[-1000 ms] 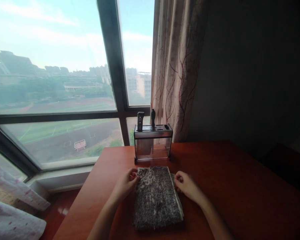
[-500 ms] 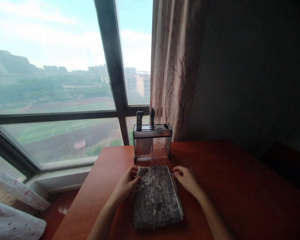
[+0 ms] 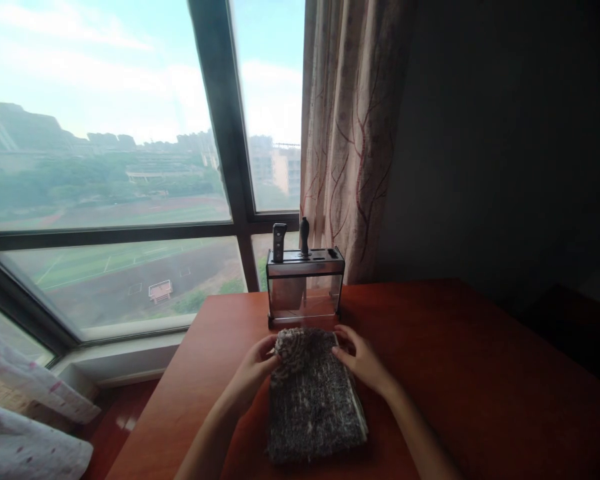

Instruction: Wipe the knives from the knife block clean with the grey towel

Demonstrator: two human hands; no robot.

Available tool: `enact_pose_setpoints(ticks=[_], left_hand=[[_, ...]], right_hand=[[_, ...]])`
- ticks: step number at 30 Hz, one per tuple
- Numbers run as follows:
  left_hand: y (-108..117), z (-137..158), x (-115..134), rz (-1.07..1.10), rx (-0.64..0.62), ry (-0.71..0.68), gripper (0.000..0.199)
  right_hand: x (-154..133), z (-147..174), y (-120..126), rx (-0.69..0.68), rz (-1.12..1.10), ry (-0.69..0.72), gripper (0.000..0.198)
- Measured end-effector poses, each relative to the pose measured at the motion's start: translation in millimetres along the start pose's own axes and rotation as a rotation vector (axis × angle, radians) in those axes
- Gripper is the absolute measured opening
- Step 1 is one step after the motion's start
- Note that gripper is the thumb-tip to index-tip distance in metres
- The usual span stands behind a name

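- Brought the right hand (image 3: 361, 359) in to the far-right corner of the folded grey cloth (image 3: 316, 407), with grip partly spread; could not tell if pinching;
- Pinched the rumpled far-left corner in the left hand (image 3: 253, 368);
- Kept the cloth on the table (image 3: 440, 373), before the knife holder (image 3: 305, 268).

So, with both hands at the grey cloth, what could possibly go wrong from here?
Two things, perhaps. The far edge of the grey cloth lies close to the knife holder, so a forward push might bump it. Also, the left hand is at a ruffled corner and the right hand at the other far corner, so an uneven pull could twist the cloth or bunch it up further.
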State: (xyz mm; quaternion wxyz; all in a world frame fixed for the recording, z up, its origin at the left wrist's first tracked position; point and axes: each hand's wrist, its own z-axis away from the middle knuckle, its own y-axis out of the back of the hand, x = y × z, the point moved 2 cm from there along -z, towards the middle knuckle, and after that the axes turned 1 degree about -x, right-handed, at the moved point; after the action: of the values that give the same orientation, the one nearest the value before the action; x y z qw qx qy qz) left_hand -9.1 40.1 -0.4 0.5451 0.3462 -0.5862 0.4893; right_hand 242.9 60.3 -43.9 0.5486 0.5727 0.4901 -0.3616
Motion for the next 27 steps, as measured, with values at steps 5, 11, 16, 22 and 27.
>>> enact_pose_setpoints(ticks=[5,11,16,22,27], left_hand=[[-14.2,9.0,7.7,0.183,-0.035,0.020,0.020],[-16.3,8.2,7.8,0.275,0.015,0.055,0.020],[-15.6,7.5,6.6,0.284,0.017,0.033,0.026],[-17.0,8.0,6.6,0.339,-0.001,0.031,0.032],[-17.9,7.3,5.4,0.346,-0.013,0.040,0.033]], right_hand=[[-16.6,1.8,-7.6,-0.185,-0.238,0.000,0.062],[-35.3,8.3,-1.7,-0.177,-0.462,-0.014,0.060],[-51.1,14.8,6.5,-0.114,-0.385,-0.010,0.052],[-63.9,21.7,9.3,-0.063,-0.288,0.010,0.046],[-70.4,25.4,10.5,-0.037,-0.311,-0.019,0.043]])
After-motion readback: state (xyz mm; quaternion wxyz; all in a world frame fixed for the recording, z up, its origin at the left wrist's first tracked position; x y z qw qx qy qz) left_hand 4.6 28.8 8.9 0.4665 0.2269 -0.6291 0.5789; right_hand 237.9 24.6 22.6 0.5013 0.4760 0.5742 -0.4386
